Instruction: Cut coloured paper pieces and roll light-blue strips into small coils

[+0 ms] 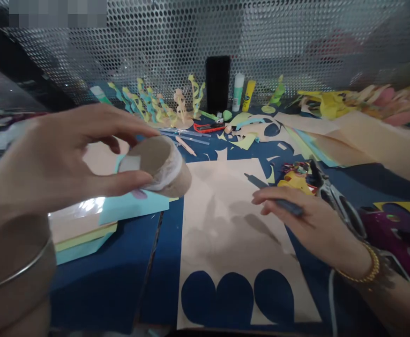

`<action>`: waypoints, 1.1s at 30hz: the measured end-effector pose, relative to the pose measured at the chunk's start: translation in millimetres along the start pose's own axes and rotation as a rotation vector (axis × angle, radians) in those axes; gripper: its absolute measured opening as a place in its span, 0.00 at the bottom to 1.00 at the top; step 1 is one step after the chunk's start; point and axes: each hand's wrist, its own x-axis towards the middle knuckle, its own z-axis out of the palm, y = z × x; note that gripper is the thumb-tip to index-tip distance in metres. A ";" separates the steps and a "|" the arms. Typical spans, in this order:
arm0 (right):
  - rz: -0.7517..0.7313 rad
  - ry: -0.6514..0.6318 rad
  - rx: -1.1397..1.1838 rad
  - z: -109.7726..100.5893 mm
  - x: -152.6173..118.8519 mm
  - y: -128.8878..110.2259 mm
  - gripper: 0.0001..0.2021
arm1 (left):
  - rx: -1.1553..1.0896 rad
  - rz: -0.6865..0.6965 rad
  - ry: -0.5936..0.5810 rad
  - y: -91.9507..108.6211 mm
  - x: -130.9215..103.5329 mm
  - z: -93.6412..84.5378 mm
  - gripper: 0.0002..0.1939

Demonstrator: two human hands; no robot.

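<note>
My left hand (85, 154) grips a tape roll (182, 175), a wide cardboard core with a band of white tape, tilted above the work table. Between the fingers of my right hand (313, 224) is a dark grey pen (256, 181), its tip pointing up and left over a large beige paper sheet (222, 196). The tip appears apart from the sheet, on which shadows fall. Three rounded holes are cut along the sheet's near edge, with the dark blue table (120, 290) showing through. The tape roll hangs beside the sheet's upper left corner.
Coloured papers (85, 231) lie at left. Behind are curled paper stems (148, 100), a red cutter (208, 127), a phone (218, 84), glue sticks (238, 93) and paper scraps (247, 140). Scissors (343, 206) and a purple tool (383, 231) lie at right. A perforated metal panel (155, 42) stands behind.
</note>
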 end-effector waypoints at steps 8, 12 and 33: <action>-0.046 -0.189 -0.348 4.4 -3.8 3.9 0.13 | 0.023 0.357 -0.248 48.1 26.9 59.2 0.26; 0.012 -0.091 -0.321 1.1 -1.5 2.7 0.10 | 0.010 0.392 -0.380 56.9 32.1 83.9 0.28; 0.067 -0.062 -0.262 2.0 -1.0 2.2 0.10 | 0.016 0.433 -0.453 59.6 26.6 86.9 0.30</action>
